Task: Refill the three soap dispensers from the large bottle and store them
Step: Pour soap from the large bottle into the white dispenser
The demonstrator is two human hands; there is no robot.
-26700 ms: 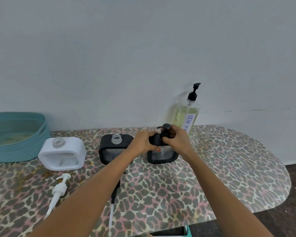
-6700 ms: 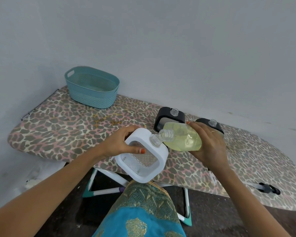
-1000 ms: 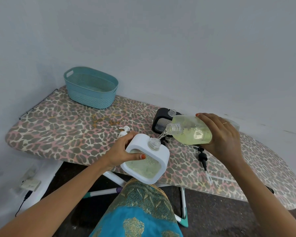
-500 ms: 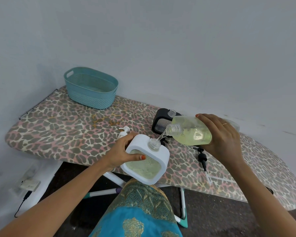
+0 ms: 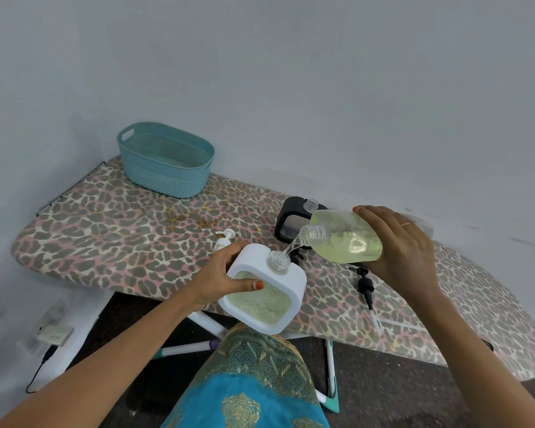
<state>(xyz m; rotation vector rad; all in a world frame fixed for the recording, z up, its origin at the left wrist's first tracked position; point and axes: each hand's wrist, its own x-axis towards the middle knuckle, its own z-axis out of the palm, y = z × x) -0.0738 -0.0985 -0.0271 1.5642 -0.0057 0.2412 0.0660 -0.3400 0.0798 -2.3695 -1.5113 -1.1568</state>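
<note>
My left hand (image 5: 221,278) grips the white square soap dispenser (image 5: 294,281), held tilted over the near edge of the ironing board; its window shows pale green soap most of the way up. My right hand (image 5: 405,245) grips the large clear bottle (image 5: 343,239) of yellow-green soap, tipped on its side. A thin stream runs from its mouth into the dispenser's open neck (image 5: 278,261). A black dispenser (image 5: 291,222) with an open neck stands behind the bottle. The third dispenser is hidden.
A teal basket (image 5: 167,177) sits at the far left of the leopard-print ironing board (image 5: 121,239). A white pump (image 5: 224,237) lies behind my left hand; a black pump (image 5: 366,285) lies under my right wrist. A white power strip (image 5: 54,332) lies on the floor at left.
Over the last second the soap level in the white dispenser has risen a little. Both hands hold nearly the same pose, with the stream still running.
</note>
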